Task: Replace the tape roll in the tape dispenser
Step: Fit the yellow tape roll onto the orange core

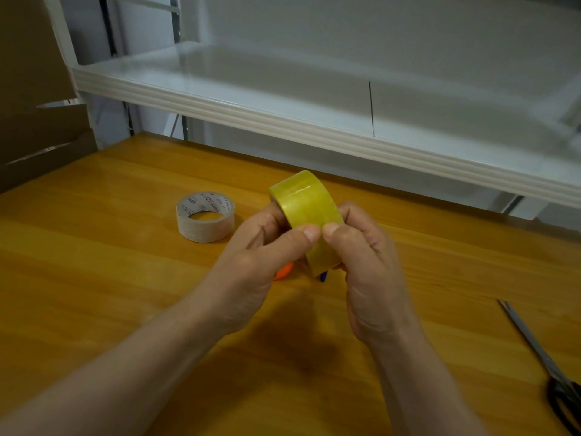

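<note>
Both hands hold a yellow tape roll point(306, 204) up off the wooden bench point(94, 278), approx. frame centre. Left hand point(257, 265) grips the roll from its 9 o'clock side, fingers closed round that edge, thumb pressed on the outer band. Right hand point(367, 265) grips from 3 o'clock, fingers curled behind the roll, thumb on the band too. The two thumb tips nearly touch at the roll's near face. Roll stands on edge, tilted, w/ its upper part leaning away toward 12 o'clock.

Under the hands, a bit of orange point(284, 270) and a bit of blue point(323, 275) peek out, prob. the dispenser, but mostly hidden so can't tell.

At 10 o'clock from the hands, a near-spent roll point(205, 216) w/ printed core lies flat on the bench, well apart from the yellow one. Scissors point(547, 366) lie at 4 o'clock near the bench edge, black handles toward the viewer. White shelf point(283, 121) runs across at 12 o'clock; cardboard point(34, 89) at far 10 o'clock.
</note>
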{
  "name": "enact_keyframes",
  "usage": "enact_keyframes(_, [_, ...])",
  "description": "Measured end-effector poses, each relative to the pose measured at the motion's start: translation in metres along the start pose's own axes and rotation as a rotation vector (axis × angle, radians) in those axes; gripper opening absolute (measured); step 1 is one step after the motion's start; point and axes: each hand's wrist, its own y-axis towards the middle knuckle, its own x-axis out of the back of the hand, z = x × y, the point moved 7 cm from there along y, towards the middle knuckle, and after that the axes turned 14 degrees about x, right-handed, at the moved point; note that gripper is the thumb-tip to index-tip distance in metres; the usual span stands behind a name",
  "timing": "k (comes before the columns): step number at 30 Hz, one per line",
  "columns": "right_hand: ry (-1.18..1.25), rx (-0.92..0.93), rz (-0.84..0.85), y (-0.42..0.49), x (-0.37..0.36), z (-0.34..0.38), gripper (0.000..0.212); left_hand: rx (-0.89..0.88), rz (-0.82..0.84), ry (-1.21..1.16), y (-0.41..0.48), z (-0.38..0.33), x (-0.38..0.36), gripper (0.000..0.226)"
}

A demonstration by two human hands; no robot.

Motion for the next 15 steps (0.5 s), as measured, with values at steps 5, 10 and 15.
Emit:
enact_keyframes(5, [0.023, -0.041, 0.017, 0.0001, -0.003, 0.0005, 0.022, 0.0, -0.054, 0.044, 0.0, 0.0039, 0.0021, 0.029])
enact_keyframes(10, [0.026, -0.072, 0.026, -0.0005, -0.0032, 0.0009, 0.018, 0.039, -0.043, -0.025, 0.002, 0.008, 0.0042, 0.029])
enact_keyframes(15, [-0.012, -0.081, 0.039, -0.0006, -0.0043, 0.0008, 0.014, 0.077, -0.023, -0.106, 0.0033, 0.0092, 0.0039, 0.028])
